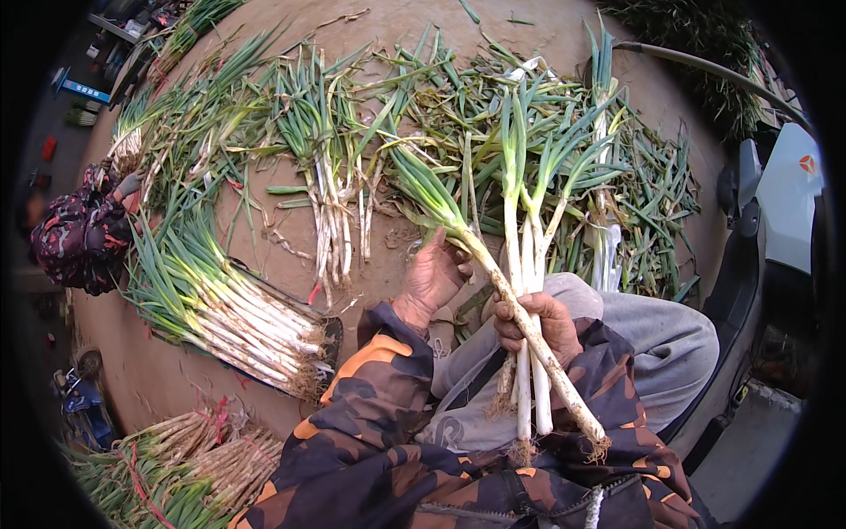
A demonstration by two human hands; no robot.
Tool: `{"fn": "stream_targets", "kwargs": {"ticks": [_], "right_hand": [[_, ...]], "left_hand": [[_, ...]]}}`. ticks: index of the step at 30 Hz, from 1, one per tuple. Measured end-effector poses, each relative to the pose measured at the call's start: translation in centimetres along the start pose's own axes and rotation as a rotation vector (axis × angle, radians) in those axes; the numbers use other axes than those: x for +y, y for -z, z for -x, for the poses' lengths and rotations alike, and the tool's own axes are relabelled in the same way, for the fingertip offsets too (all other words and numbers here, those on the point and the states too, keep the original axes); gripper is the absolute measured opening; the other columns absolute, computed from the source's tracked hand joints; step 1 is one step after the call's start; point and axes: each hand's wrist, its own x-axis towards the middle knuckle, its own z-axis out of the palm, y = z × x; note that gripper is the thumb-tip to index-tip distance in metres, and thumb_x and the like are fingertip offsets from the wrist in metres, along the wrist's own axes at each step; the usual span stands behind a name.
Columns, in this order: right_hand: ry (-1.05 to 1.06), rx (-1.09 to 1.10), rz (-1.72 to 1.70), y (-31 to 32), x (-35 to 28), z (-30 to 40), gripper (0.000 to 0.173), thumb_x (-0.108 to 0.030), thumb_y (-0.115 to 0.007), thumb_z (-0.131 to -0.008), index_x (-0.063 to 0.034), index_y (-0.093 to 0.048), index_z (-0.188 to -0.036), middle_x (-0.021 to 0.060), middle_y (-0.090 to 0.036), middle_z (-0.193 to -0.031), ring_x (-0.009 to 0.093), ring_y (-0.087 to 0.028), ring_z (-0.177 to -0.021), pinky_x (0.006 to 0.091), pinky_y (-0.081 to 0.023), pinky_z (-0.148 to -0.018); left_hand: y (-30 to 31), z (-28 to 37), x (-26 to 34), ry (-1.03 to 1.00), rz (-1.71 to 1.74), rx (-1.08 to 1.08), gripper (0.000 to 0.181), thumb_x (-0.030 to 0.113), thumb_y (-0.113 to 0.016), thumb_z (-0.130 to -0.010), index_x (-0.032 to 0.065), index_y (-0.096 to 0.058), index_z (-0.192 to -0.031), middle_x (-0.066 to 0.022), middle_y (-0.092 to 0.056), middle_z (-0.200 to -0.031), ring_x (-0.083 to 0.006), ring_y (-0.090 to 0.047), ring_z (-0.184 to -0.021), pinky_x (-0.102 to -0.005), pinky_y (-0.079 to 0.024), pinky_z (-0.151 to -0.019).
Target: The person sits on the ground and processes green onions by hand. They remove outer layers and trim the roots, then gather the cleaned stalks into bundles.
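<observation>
My right hand [538, 324] is closed around the white stems of several long green onions [527, 264], held over my lap with leaves pointing away and roots towards me. Across them slants one thicker green onion [509, 291], its stem soiled and its roots hanging at the lower right. At the base of that one's leaves is my left hand [433, 278], thumb and curled fingers against the stalk. Part of its grip is hidden behind the stalk. Beyond both hands spreads a heap of stripped green onion leaves [456, 99].
Trimmed green onions [258, 311] lie on a dark tray at left. Tied bundles [205, 463] rest at lower left; loose untrimmed onions [330, 218] lie ahead. Another person [82, 231] works at far left. A white and black vehicle [786, 198] stands close on my right.
</observation>
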Motion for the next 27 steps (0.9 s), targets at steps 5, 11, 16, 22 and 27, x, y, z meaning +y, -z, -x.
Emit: {"fn": "stream_targets", "kwargs": {"ticks": [5, 11, 16, 22, 27], "right_hand": [[0.013, 0.063, 0.051, -0.6, 0.3, 0.0, 0.027, -0.018, -0.052, -0.082, 0.0007, -0.048, -0.101, 0.0058, -0.053, -0.08, 0.015, -0.048, -0.061, 0.0295, -0.043, -0.06], [0.061, 0.267, 0.227, -1.8, 1.0, -0.3, 0.022, -0.022, -0.056, -0.088, -0.0033, -0.05, -0.098, 0.0022, -0.05, -0.071, 0.012, -0.045, -0.056, 0.0283, -0.042, -0.052], [0.092, 0.35, 0.342, -2.2, 1.8, -1.1, 0.018, -0.02, -0.057, -0.09, -0.0034, -0.051, -0.095, 0.0006, -0.048, -0.066, 0.01, -0.045, -0.052, 0.0269, -0.042, -0.049], [0.101, 0.204, 0.198, -1.6, 2.6, -0.7, 0.017, -0.018, -0.058, -0.089, -0.0035, -0.05, -0.095, 0.001, -0.046, -0.065, 0.01, -0.044, -0.053, 0.0266, -0.041, -0.049], [0.153, 0.19, 0.077, -1.5, 3.5, -0.3, 0.017, -0.018, -0.055, -0.091, -0.0021, -0.05, -0.095, 0.0003, -0.046, -0.063, 0.01, -0.043, -0.053, 0.0264, -0.04, -0.049]], "left_hand": [[-1.5, 0.0, -0.4, -0.193, -0.111, 0.132, 0.022, 0.03, -0.058, -0.09, 0.0106, -0.059, -0.1, -0.0007, -0.062, -0.088, -0.0092, -0.053, -0.075, -0.022, -0.039, -0.057], [-1.9, 0.2, -0.4, -0.516, -1.116, 0.672, 0.025, 0.028, -0.061, -0.088, 0.0049, -0.059, -0.078, -0.003, -0.055, -0.055, -0.0149, -0.05, -0.045, -0.0344, -0.038, -0.043], [-1.3, 0.5, -1.1, -0.93, -1.764, 0.715, 0.032, 0.024, -0.061, -0.086, -0.002, -0.052, -0.069, -0.0153, -0.048, -0.052, -0.0233, -0.052, -0.045, -0.0403, -0.038, -0.047], [-2.4, 0.2, 0.4, -0.475, -0.597, 0.5, 0.023, 0.019, -0.061, -0.088, 0.0083, -0.051, -0.07, 0.0039, -0.046, -0.051, -0.0067, -0.037, -0.03, -0.0238, -0.026, -0.025], [-0.3, -0.8, -0.3, -0.142, -0.003, 0.435, 0.02, 0.022, -0.06, -0.089, 0.0134, -0.052, -0.072, 0.0084, -0.037, -0.044, -0.0031, -0.033, -0.03, -0.0188, -0.024, -0.025]]}}
